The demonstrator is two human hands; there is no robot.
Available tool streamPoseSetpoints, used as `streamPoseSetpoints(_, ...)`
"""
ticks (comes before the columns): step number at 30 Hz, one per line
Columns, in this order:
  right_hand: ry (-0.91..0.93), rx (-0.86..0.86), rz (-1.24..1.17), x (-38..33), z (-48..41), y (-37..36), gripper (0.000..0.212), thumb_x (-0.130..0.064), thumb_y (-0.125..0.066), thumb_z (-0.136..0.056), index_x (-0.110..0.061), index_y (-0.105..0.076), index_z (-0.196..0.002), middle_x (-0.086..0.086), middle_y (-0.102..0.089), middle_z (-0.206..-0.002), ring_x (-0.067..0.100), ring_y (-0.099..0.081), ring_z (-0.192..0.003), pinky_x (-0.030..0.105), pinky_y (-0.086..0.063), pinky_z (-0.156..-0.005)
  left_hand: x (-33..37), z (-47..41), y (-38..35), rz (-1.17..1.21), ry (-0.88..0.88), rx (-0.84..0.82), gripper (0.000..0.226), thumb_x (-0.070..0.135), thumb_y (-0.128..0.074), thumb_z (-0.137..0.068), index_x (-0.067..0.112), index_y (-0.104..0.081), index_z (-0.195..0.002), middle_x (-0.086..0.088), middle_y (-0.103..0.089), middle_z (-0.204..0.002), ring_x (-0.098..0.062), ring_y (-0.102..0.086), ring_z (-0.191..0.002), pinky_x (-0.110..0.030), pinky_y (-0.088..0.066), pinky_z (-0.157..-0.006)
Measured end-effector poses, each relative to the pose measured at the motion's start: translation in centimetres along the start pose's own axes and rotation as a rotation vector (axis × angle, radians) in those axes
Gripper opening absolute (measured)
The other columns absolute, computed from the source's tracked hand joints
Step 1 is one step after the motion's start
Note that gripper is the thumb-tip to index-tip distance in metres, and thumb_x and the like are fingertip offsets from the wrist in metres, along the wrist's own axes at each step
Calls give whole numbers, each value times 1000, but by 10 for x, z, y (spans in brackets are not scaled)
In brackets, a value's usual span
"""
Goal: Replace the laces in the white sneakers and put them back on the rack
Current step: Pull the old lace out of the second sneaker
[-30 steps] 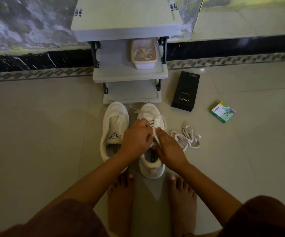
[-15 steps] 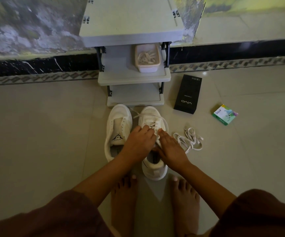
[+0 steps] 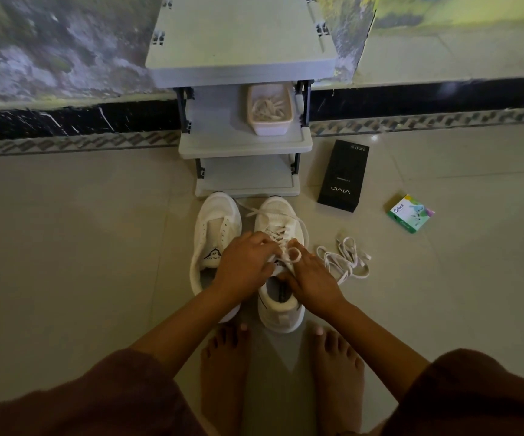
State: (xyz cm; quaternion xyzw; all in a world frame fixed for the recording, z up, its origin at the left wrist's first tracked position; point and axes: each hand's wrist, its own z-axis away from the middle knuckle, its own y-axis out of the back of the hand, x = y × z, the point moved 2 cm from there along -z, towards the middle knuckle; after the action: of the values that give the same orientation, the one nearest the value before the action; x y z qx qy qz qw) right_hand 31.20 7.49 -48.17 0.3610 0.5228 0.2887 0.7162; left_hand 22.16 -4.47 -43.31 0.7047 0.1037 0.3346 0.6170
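Note:
Two white sneakers stand side by side on the floor before the grey rack (image 3: 245,143). The left sneaker (image 3: 215,228) has no lace in its eyelets. The right sneaker (image 3: 281,305) is partly laced, its lace ends trailing over the toe. Over its tongue, my left hand (image 3: 245,265) grips the shoe's upper with curled fingers. My right hand (image 3: 312,280) pinches a small loop of the lace (image 3: 293,253) above the eyelets. A loose white lace (image 3: 344,259) lies in a heap on the floor just right of that shoe.
A pink tub (image 3: 270,108) of white laces sits on the rack's middle shelf. A black phone box (image 3: 342,176) and a small green box (image 3: 410,213) lie on the tiles to the right. My bare feet (image 3: 224,363) stand just behind the sneakers.
My right hand has drawn a small loop of lace up above the eyelets. My left hand has shifted slightly on the shoe. The camera has tilted a little.

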Motion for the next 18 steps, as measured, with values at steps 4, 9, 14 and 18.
streamPoseSetpoints(4,9,-19,11,-2,1,1,64,-42,-39,-97,-15,-15,-150,5,-17,-157,17,-17,-143,28,-11,-116,7,-7,-1,34,-27,85,17,21,-56,-90,11,-69,-95,-4,-62,-104,-18,-50,-99,-28,-38,-86)
streamPoseSetpoints(9,22,-30,11,-3,0,2,62,-41,-40,-97,-15,-18,-149,5,-23,-155,19,-25,-141,35,-21,-115,19,-19,18,927,170,-46,16,10,-64,-86,24,-67,-78,8,-67,-85,1,-61,-83,-12,-48,-76)
streamPoseSetpoints(14,23,0,-51,-5,0,3,61,-40,-41,-97,-15,-20,-149,5,-23,-155,18,-22,-142,31,-18,-117,9,-16,12,435,117,-138,28,19,-67,-83,17,-65,-110,2,-60,-111,-12,-55,-102,-22,-43,-84)
streamPoseSetpoints(18,35,10,-56,-4,2,4,57,-35,-45,-97,-12,-27,-145,8,-29,-152,22,-29,-139,25,-20,-111,-1,0,-3,63,74,-107,32,30,-59,-87,23,-61,-119,0,-55,-119,-17,-51,-108,-28,-42,-84)
